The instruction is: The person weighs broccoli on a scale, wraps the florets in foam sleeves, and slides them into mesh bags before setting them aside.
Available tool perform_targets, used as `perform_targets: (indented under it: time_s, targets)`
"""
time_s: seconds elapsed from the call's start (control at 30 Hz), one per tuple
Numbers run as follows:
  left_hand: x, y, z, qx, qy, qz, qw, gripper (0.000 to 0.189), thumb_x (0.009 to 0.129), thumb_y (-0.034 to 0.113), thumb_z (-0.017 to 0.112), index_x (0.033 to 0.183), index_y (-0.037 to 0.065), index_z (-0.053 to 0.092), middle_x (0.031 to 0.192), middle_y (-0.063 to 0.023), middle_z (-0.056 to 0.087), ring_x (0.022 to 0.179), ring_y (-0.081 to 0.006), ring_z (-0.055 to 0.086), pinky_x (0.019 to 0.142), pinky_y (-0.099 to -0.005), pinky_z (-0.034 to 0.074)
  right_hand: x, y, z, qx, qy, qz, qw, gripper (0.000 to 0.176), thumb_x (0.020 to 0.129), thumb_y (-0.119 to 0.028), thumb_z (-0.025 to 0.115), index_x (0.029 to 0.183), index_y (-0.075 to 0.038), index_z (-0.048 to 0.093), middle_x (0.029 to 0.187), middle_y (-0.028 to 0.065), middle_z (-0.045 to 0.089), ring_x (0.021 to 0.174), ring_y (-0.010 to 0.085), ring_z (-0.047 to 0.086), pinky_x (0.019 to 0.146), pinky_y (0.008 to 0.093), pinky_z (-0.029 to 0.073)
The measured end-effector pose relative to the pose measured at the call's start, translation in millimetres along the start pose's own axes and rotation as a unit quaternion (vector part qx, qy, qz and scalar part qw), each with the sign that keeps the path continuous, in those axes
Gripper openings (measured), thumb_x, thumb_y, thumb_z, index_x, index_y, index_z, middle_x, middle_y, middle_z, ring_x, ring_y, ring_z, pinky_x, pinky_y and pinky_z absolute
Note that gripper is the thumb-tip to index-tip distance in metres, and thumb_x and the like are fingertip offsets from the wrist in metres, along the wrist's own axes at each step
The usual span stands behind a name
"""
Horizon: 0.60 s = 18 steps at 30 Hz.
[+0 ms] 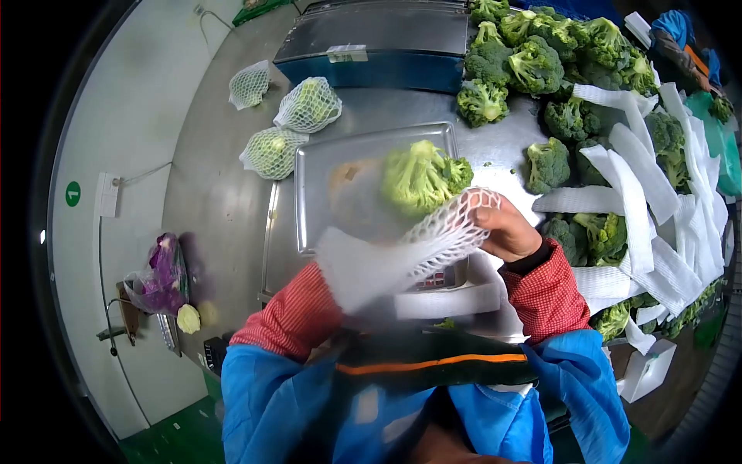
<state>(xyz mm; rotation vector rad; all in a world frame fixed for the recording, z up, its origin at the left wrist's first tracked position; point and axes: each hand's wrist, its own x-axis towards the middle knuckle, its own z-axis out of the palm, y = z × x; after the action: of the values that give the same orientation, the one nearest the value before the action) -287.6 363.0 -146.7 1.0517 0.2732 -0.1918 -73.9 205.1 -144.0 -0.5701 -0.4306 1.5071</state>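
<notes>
A white foam net sleeve (440, 240) stretches between my two hands. My right hand (506, 226) has its fingers curled around the open mesh end. The other end covers my left hand, whose fingers are hidden beneath the blurred white foam; only the red checked cuff (308, 305) of that arm shows. Just beyond the sleeve, a broccoli head (423, 176) appears over the metal scale pan (317, 143), its stalks turned up. Below the sleeve, some keys of the scale show, partly covered by a white foam strip (448, 301).
Netted heads (309, 106) lie at the back left. Loose broccoli (537, 66) is heaped at the back right, with white foam sleeves (630, 193) strewn over more heads. A dark-topped machine (371, 46) stands behind the pan. Bagged purple cabbage (164, 271) sits far left.
</notes>
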Motion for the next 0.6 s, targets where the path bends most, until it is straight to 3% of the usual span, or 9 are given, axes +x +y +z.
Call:
perform_targets:
  time_s: [0.07, 0.17, 0.23, 0.3, 0.37, 0.47, 0.5, 0.57, 0.6]
  targets:
    - [-11, 6, 7, -0.03, -0.067, -0.054, 0.996, 0.043, 0.093, 0.016, 0.053, 0.133, 0.002, 0.048, 0.124, -0.0098, 0.057, 0.117, -0.0179, 0.051, 0.103, -0.0309, 0.037, 2, -2, -9, 0.051, -0.019, 0.012, 0.998, 0.041, 0.084, -0.018, 0.066, 0.117, 0.003, 0.055, 0.105, 0.0103, 0.067, 0.093, 0.0195, 0.065, 0.087, 0.0331, 0.051]
    - [-13, 31, -4, 0.146, 0.119, -0.12, 0.975, 0.038, 0.088, 0.016, 0.062, 0.123, 0.001, 0.056, 0.116, -0.0078, 0.063, 0.101, -0.0139, 0.059, 0.088, -0.0282, 0.046, -6, -21, 13, -0.147, 0.048, 0.015, 0.988, 0.026, 0.081, -0.008, 0.065, 0.106, -0.003, 0.059, 0.093, 0.0028, 0.065, 0.08, 0.0099, 0.061, 0.075, 0.0267, 0.05]
    - [0, 36, -31, 0.366, 0.227, -0.035, 0.902, 0.029, 0.088, 0.022, 0.064, 0.106, 0.0, 0.063, 0.095, -0.0063, 0.066, 0.085, -0.0138, 0.062, 0.076, -0.0305, 0.05, 2, -43, 8, -0.365, 0.144, 0.046, 0.919, 0.005, 0.083, -0.008, 0.062, 0.086, -0.008, 0.058, 0.072, -0.0049, 0.056, 0.07, 0.0033, 0.053, 0.064, 0.0227, 0.045]
    - [30, 46, -54, 0.305, 0.305, 0.111, 0.895, 0.031, 0.09, 0.026, 0.061, 0.103, -0.002, 0.062, 0.091, -0.0089, 0.065, 0.087, -0.0158, 0.06, 0.077, -0.028, 0.048, 27, -45, -12, -0.453, 0.249, -0.139, 0.845, 0.009, 0.084, -0.011, 0.062, 0.082, -0.005, 0.056, 0.065, -0.0033, 0.051, 0.066, 0.0055, 0.053, 0.06, 0.0242, 0.044]
    - [67, 53, -95, 0.374, 0.36, 0.106, 0.848, 0.046, 0.094, 0.039, 0.05, 0.109, -0.003, 0.061, 0.101, -0.0124, 0.065, 0.095, -0.0197, 0.06, 0.081, -0.0304, 0.047, 53, -57, -26, -0.598, 0.315, -0.183, 0.714, 0.026, 0.087, -0.022, 0.059, 0.094, 0.003, 0.06, 0.073, 0.0089, 0.061, 0.07, 0.0164, 0.059, 0.065, 0.03, 0.048]
    - [102, 56, -107, 0.241, 0.342, -0.079, 0.905, 0.049, 0.099, 0.04, 0.035, 0.112, -0.002, 0.059, 0.095, -0.011, 0.067, 0.08, -0.0154, 0.063, 0.072, -0.03, 0.049, 86, -43, -92, -0.638, 0.348, -0.135, 0.674, 0.048, 0.092, -0.039, 0.047, 0.096, 0.008, 0.061, 0.081, 0.0187, 0.063, 0.081, 0.0274, 0.062, 0.075, 0.0364, 0.047]
    - [106, 52, -112, 0.287, 0.319, -0.105, 0.897, 0.055, 0.099, 0.044, 0.029, 0.116, 0.0, 0.058, 0.1, -0.0094, 0.068, 0.081, -0.0157, 0.066, 0.072, -0.0295, 0.051, 85, -40, -95, -0.608, 0.334, -0.071, 0.717, 0.054, 0.093, -0.042, 0.043, 0.097, 0.009, 0.061, 0.085, 0.0208, 0.064, 0.084, 0.0302, 0.061, 0.078, 0.0377, 0.047]
    - [106, 43, -115, 0.094, 0.298, -0.115, 0.943, 0.058, 0.099, 0.047, 0.026, 0.118, 0.002, 0.057, 0.1, -0.0072, 0.068, 0.082, -0.0143, 0.067, 0.074, -0.0281, 0.054, 77, -30, -94, -0.537, 0.298, 0.057, 0.787, 0.065, 0.094, -0.05, 0.035, 0.099, 0.01, 0.061, 0.092, 0.025, 0.064, 0.09, 0.0357, 0.061, 0.083, 0.0403, 0.045]
    - [103, 35, -109, 0.052, 0.312, -0.098, 0.944, 0.058, 0.099, 0.047, 0.025, 0.118, 0.003, 0.057, 0.101, -0.007, 0.068, 0.083, -0.0141, 0.067, 0.074, -0.0285, 0.054, 70, -23, -93, -0.553, 0.3, 0.03, 0.777, 0.07, 0.094, -0.053, 0.034, 0.101, 0.012, 0.06, 0.093, 0.0264, 0.064, 0.087, 0.0341, 0.062, 0.082, 0.0397, 0.046]
